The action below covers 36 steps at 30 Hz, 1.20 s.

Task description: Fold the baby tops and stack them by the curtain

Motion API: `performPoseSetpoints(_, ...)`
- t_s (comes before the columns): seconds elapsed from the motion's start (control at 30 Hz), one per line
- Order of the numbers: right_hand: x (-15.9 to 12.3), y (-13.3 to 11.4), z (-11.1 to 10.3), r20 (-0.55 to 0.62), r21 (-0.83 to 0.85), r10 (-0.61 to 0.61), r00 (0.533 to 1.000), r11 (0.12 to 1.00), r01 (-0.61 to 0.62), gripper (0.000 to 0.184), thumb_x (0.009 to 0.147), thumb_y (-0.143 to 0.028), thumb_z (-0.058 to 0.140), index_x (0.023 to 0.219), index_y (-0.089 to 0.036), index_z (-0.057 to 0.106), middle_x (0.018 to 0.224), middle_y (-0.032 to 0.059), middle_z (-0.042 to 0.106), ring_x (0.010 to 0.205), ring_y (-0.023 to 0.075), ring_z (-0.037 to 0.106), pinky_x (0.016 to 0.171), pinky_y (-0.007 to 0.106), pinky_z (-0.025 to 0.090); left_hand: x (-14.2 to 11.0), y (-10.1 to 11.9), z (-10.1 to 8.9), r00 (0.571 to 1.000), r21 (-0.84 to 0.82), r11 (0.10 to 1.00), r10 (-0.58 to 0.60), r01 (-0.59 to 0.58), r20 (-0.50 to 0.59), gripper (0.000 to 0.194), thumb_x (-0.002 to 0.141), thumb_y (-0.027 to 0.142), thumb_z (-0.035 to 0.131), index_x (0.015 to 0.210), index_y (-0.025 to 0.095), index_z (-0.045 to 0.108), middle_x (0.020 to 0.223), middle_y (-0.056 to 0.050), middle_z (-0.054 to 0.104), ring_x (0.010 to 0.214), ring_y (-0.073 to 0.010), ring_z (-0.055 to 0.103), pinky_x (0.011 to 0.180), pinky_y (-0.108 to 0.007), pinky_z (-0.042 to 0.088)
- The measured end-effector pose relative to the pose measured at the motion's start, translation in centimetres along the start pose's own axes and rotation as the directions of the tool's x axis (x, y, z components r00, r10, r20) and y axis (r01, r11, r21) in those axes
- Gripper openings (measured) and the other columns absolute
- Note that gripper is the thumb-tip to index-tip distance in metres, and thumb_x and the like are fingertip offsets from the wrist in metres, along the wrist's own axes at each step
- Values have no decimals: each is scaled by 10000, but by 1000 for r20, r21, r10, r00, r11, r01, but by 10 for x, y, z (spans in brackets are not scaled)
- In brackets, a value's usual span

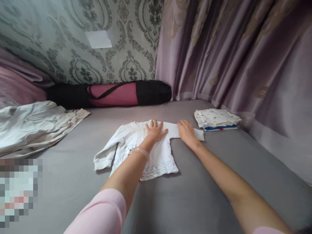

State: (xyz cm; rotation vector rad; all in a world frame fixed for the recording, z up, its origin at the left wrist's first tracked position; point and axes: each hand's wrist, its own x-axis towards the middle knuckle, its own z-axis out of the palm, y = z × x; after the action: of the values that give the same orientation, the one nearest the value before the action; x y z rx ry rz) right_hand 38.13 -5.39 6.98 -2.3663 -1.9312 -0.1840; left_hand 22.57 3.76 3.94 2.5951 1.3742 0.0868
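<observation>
A small white long-sleeved shirt [159, 161] lies spread on the grey bed sheet, with a line-drawn animal face on its front and rows of print near the hem. My left hand [155, 131] presses flat on its upper chest, fingers spread. On the right-hand sleeve, which stretches straight out to the side, rests my right hand [186, 130], its fingers laid over the fabric and close together. The other sleeve angles down to the left, its cuff on the sheet. My left forearm hides part of the shirt's front.
A folded stack of clothes [216, 117] sits at the right, near the purple curtain [195, 48]. Loose pale garments [36, 122] are heaped at the left. Along the patterned wall lies a long black and maroon bag [114, 94]. A blurred patch covers the lower left corner.
</observation>
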Motion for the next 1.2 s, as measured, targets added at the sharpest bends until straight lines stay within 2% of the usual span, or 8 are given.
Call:
performPoseSetpoints(0.1,5,-35,14,48,178,-161,986,972,150,479,978,-232,258,1365,-69,488,1466,161,435,1386,237,322,1135,354,229,1,-2,4,1000,19,1000,5,-5,-8,658,912,589,280,1498,289,290,1585,-127,217,1461,-356,124,1094,-669,110)
performPoseSetpoints(0.23,1,-42,30,152,252,-88,984,967,47,562,1008,-381,175,1479,-118,332,1560,114,286,1444,237,211,1165,437,158,2,-3,7,1000,8,1000,-8,8,1,632,931,559,249,1505,296,278,1592,-115,198,1466,-349,108,1103,-662,89)
performPoseSetpoints(0.47,-15,19,29,236,130,-24,971,991,-8,597,1002,-449,170,1526,-172,232,1593,78,193,1458,256,152,1166,493,120,-2,0,3,1000,1,1000,-17,17,-2,658,933,597,205,1501,277,293,1588,-129,207,1464,-348,117,1103,-656,95)
performPoseSetpoints(0.67,-33,67,24,156,1,79,985,997,-80,546,996,-375,235,1490,-159,326,1544,111,326,1415,272,266,1149,489,171,-1,-1,6,1000,12,1000,-14,14,-16,671,926,617,180,1500,287,290,1589,-106,213,1464,-349,112,1107,-654,96)
performPoseSetpoints(0.87,-40,86,34,84,0,97,992,995,-98,536,985,-352,236,1444,-127,398,1506,122,389,1394,279,307,1136,448,237,4,-5,-1,996,-119,993,27,-18,80,703,911,660,241,1495,271,284,1602,-121,154,1470,-359,52,1103,-674,45)
performPoseSetpoints(0.93,-36,88,37,92,-24,98,991,995,-96,540,983,-357,221,1438,-131,406,1501,119,396,1385,281,326,1128,454,257,2,-12,-9,996,-205,978,61,-46,64,680,926,622,285,1480,229,309,1595,-147,163,1472,-336,84,1125,-634,96)
performPoseSetpoints(1.03,-26,90,36,138,-51,105,985,994,-98,553,981,-379,214,1449,-144,391,1513,111,380,1389,274,327,1121,447,281,-14,-32,-23,986,-273,949,135,-158,-102,579,948,467,396,1442,165,366,1563,-187,241,1439,-292,248,1143,-487,243)
performPoseSetpoints(1.2,-11,75,16,234,-94,156,960,986,-137,519,956,-328,293,1425,-145,424,1489,148,406,1362,301,372,1070,527,333,-77,-95,-47,929,-229,930,213,-288,-302,426,902,343,510,1271,134,546,1433,-203,441,1277,-289,492,1055,-394,399)
